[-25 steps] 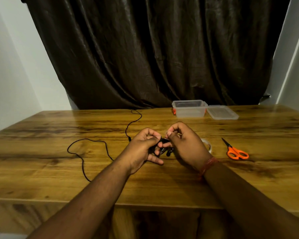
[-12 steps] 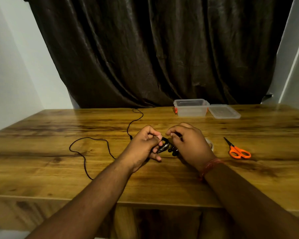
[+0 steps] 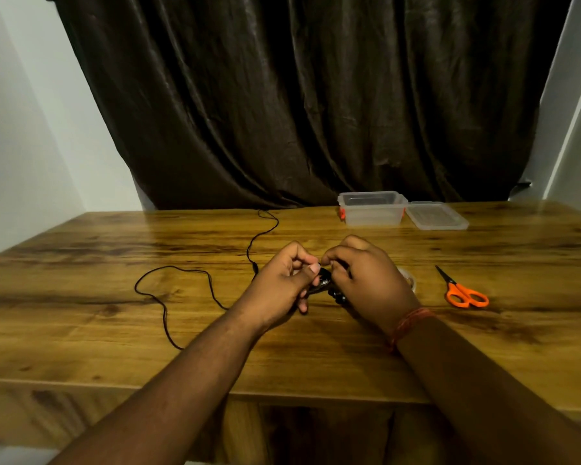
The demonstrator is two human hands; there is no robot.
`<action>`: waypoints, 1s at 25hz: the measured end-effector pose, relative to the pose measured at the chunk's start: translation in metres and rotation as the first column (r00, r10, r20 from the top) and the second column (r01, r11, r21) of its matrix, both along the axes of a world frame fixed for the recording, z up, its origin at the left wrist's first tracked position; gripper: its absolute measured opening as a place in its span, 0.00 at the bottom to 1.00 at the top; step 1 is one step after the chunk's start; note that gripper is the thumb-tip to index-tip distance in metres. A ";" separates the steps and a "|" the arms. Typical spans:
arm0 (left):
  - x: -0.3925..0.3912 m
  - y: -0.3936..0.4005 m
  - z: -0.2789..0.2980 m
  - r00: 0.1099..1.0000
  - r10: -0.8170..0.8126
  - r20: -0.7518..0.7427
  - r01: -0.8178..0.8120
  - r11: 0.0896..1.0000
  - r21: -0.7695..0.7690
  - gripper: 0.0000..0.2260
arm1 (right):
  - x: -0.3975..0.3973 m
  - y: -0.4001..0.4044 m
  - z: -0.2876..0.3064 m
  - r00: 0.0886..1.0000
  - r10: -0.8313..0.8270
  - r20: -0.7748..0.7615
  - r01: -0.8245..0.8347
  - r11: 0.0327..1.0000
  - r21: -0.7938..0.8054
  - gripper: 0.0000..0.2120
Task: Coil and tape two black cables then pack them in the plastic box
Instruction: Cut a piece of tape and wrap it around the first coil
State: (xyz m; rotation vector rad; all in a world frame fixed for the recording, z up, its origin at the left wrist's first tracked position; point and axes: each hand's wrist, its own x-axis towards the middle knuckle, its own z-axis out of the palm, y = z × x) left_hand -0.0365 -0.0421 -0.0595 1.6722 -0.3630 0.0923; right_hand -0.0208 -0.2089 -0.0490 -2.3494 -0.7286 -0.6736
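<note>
Left hand [image 3: 282, 283] and right hand [image 3: 366, 280] both pinch a coiled black cable [image 3: 324, 284] above the table [image 3: 316, 347] centre (second cable [image 3: 188, 290] loose toward left edge); plastic box [image 3: 372, 209] open at far edge.

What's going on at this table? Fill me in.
A person is bundling a black cable: the left hand and right hand both pinch a small coiled bundle just above the wooden table. A second black cable lies loose to the left. The plastic box stands open at the back, holding nothing I can see, its lid beside it. Orange scissors lie to the right; a tape roll peeks out behind the right hand.
</note>
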 end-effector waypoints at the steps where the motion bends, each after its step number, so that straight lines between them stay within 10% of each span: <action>1: 0.000 0.000 0.000 1.000 0.004 0.000 -0.004 1.000 0.008 0.05 | -0.001 0.000 0.001 1.000 0.004 0.002 -0.004 1.000 -0.008 0.10; 25: 0.004 -0.002 -0.003 0.979 0.190 0.076 -0.196 0.978 0.068 0.06 | -0.008 0.007 0.001 0.993 0.105 -0.055 -0.101 0.992 0.081 0.11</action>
